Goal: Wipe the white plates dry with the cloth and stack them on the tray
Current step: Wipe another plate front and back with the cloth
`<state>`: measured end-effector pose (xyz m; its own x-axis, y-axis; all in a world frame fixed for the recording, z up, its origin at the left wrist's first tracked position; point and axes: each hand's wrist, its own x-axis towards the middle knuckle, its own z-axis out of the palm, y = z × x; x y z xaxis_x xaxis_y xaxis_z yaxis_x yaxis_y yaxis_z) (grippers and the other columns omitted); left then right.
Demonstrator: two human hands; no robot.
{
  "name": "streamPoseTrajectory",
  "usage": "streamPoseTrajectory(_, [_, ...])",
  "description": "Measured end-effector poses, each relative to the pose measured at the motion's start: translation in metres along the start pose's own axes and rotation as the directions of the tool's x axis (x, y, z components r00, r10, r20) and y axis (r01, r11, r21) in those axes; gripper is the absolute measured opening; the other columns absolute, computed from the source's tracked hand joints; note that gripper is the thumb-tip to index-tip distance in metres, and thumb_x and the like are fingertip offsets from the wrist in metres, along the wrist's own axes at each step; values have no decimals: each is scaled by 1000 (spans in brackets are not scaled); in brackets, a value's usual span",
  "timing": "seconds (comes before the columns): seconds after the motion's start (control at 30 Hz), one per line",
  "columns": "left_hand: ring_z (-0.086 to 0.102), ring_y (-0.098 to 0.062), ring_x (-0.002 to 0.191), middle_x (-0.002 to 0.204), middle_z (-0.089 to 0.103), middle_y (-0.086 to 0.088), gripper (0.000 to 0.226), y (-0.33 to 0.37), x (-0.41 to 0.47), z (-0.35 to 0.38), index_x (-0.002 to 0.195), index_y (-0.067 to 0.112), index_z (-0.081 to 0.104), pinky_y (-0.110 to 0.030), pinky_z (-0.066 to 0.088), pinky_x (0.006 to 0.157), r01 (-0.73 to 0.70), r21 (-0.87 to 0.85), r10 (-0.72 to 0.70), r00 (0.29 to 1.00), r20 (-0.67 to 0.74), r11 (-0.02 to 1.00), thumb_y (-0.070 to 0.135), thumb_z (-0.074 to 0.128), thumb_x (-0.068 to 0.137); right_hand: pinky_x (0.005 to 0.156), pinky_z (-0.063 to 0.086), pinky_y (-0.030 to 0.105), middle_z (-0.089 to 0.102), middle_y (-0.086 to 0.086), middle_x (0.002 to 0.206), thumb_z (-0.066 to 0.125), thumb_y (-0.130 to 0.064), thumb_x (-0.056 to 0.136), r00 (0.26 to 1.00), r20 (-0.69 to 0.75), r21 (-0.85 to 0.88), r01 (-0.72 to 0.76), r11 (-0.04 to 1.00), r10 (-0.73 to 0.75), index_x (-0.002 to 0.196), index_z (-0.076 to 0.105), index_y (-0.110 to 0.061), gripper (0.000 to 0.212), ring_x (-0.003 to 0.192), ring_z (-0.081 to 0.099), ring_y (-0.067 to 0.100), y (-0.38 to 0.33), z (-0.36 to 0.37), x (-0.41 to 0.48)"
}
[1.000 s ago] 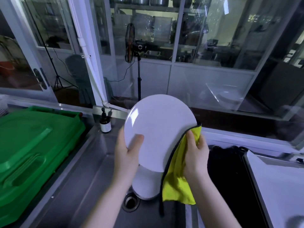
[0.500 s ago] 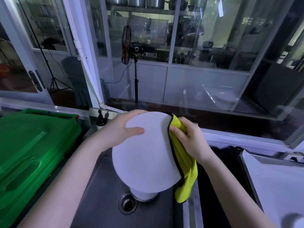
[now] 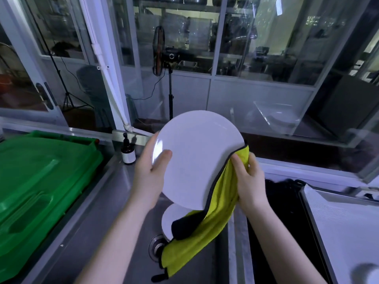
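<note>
Bare left hand (image 3: pixel 150 173) and right hand (image 3: pixel 250 181); forearms uncovered (both).

Behind the held plate (image 3: pixel 196 156), the left hand's (image 3: pixel 147 177) fingers are out of sight; only its thumb shows. Below that plate, a second plate (image 3: pixel 167 220) is mostly covered by it and the cloth (image 3: pixel 217 214). Right of it, the tray (image 3: pixel 344 226) runs out of view. Left of it, the bottle's (image 3: pixel 128 153) label is too small to read.

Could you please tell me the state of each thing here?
Held plate: tilted, above the sink.
Cloth: draped over its right edge.
Left hand: grips its left rim.
Right hand: pinches cloth against plate.
Lower plate: lying in sink.
Bin: lid shut.
Bottle: upright.
</note>
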<state>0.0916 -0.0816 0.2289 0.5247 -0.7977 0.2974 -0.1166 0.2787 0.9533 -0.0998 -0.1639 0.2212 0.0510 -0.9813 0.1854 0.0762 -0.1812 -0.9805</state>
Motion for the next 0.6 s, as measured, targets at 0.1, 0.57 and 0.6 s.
streamPoseTrajectory(0.1, [58,9,117,122,65,32,49,24,25,-21,124,60,58,-23,46,94,-69,191,15,963,271,979,16,58,102,72,43,23,60,-15,75,60,-16,96,946,244,-156,254,955,-211,86,59,-16,10,72,53,1,-24,-5,20])
streamPoseTrajectory(0.57, [68,-2,94,101,74,19,22,-7,-14,-11,106,49,67,-37,54,85,140,56,-133,984,-119,989,39,58,89,67,42,30,56,-17,64,60,-25,96,985,-159,-92,51,994,-66,75,59,-23,22,64,47,2,4,12,-18])
streamPoseTrajectory(0.6, [66,1,101,107,73,22,23,-11,-19,-5,113,48,66,-35,52,88,161,10,-158,978,-135,987,37,57,94,66,41,33,53,-15,61,60,-27,96,978,-210,-57,-11,998,-1,71,56,-22,26,62,45,4,9,14,-25])
